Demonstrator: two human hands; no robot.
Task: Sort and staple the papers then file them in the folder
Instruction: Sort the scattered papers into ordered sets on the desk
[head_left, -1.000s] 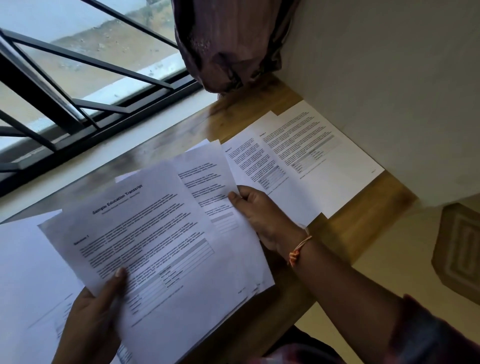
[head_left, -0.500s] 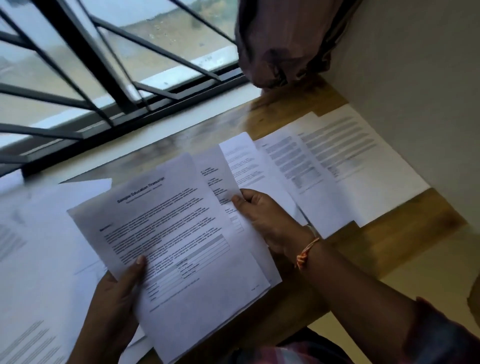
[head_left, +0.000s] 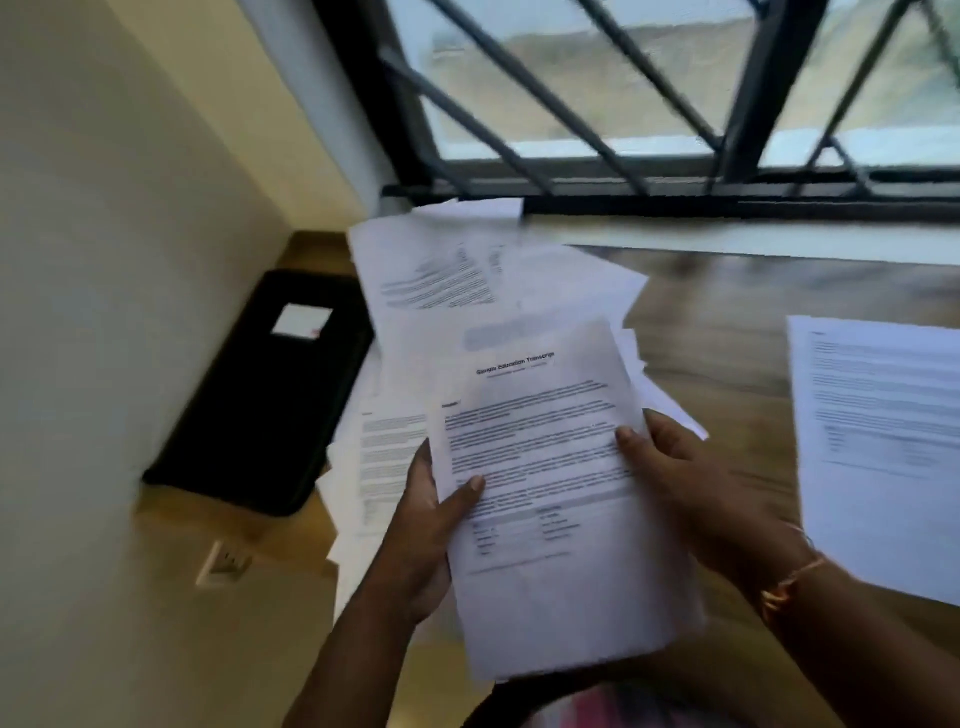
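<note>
From my end this looks like the sorting stage, with most of the job ahead. A sheaf (head_left: 550, 519) of printed pages, its top one headed as a transcript, is held up in the lower middle of the frame. The left hand (head_left: 421, 525) pinches its left edge, thumb laid on the front and the other fingers hidden behind. The right hand (head_left: 691, 483) grips the right edge the same way, thumb on the print. Behind it, in the centre and running toward the window (head_left: 675, 104), a heap (head_left: 467, 280) of loose pages lies fanned and overlapping on the table (head_left: 727, 312), plainly unsorted. A flatter set (head_left: 872, 415) lies at the right edge, perhaps a finished group, though I cannot confirm that. I see no stapler anywhere and no staple on any corner (the blur would hide one anyway), so I judge stapling not yet done. The black folder (head_left: 270, 395) lies closed at middle left against the wall, touching the heap's edge, with nothing filed as far as I can tell. Left to do: finish grouping, staple, open the folder and file.
</note>
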